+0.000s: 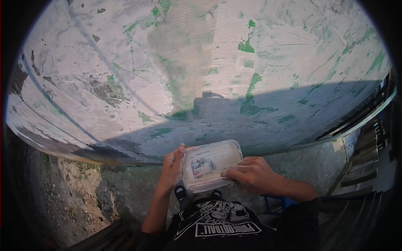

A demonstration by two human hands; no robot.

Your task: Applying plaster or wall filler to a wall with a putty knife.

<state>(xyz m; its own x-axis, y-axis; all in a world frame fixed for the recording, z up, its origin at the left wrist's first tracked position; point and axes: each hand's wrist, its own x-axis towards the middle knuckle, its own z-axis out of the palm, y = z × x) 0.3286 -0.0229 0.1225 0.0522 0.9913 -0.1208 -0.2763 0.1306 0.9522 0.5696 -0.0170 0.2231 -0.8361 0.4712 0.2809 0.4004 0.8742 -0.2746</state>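
A shallow rectangular plastic tub with rounded corners is held in front of my body, its inside smeared with white paste. My left hand is closed on the tub's left side, the thumb up along the rim. At the tub's right side my right hand is closed, fingers bent and thumb pressed inward over the paste. What it pinches is hidden by the fingers; a pale straight edge runs from there across the tub's lower part. White residue marks the fingers of both hands.
Ahead rises a wide wall coated in patchy white, with green and grey spots showing through. A shadow crosses its lower part. Rough earth lies at the left, concrete ground near my feet. Something blue stands behind my right arm.
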